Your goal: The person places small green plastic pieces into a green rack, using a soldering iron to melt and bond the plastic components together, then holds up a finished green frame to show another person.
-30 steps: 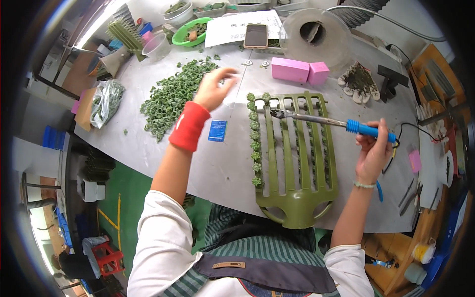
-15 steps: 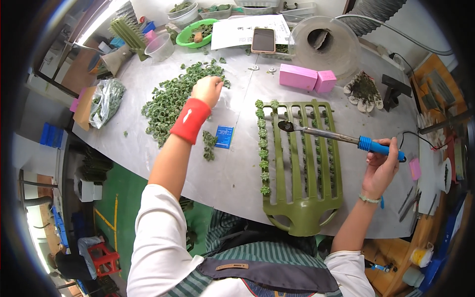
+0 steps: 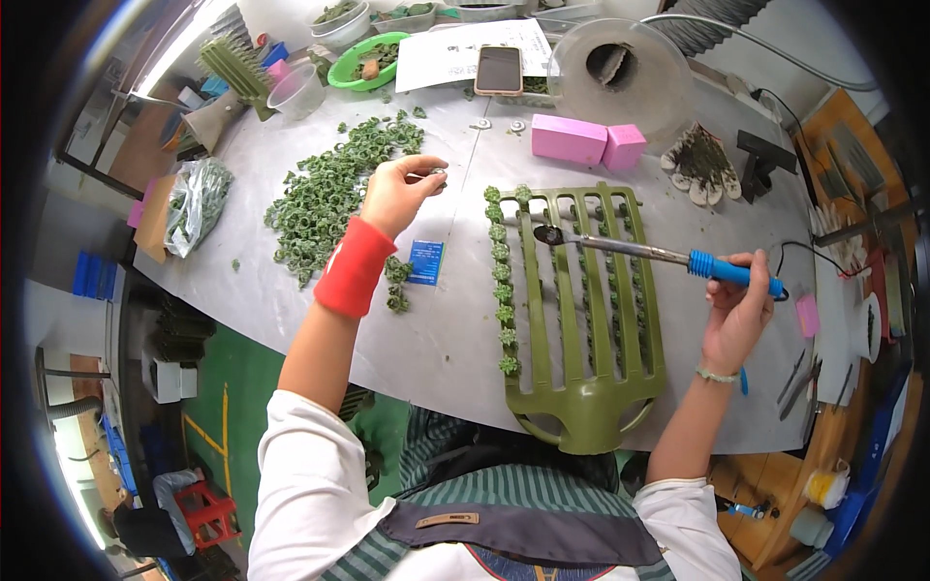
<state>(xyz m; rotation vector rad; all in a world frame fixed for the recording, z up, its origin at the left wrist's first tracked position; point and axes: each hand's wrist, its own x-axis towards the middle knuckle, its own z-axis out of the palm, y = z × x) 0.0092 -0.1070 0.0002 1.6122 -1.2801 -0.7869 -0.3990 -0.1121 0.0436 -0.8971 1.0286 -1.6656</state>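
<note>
My left hand (image 3: 395,197), in a red wristband, is raised at the right edge of a pile of small green rosette-like pieces (image 3: 325,194). Its thumb and fingers pinch one small green piece (image 3: 440,176). My right hand (image 3: 734,318) grips the blue handle of a soldering iron (image 3: 639,249) with a round, dark, flat tip. That tip hovers over the upper part of an olive-green slatted plastic frame (image 3: 586,407) lying on the table. Green rosettes (image 3: 502,292) line the frame's leftmost bar, one sits atop the second bar, and more show between the other bars.
Pink blocks (image 3: 570,141), a phone (image 3: 499,71) on paper and a clear round container (image 3: 620,107) stand at the back. A stained glove (image 3: 699,169) and black stand (image 3: 765,165) lie right. A blue card (image 3: 426,262) and plastic bag (image 3: 199,203) are left.
My left hand has come away from the pile, slightly right and nearer, with a small green piece now showing in its fingers. The view has shifted slightly; the iron stays over the frame.
</note>
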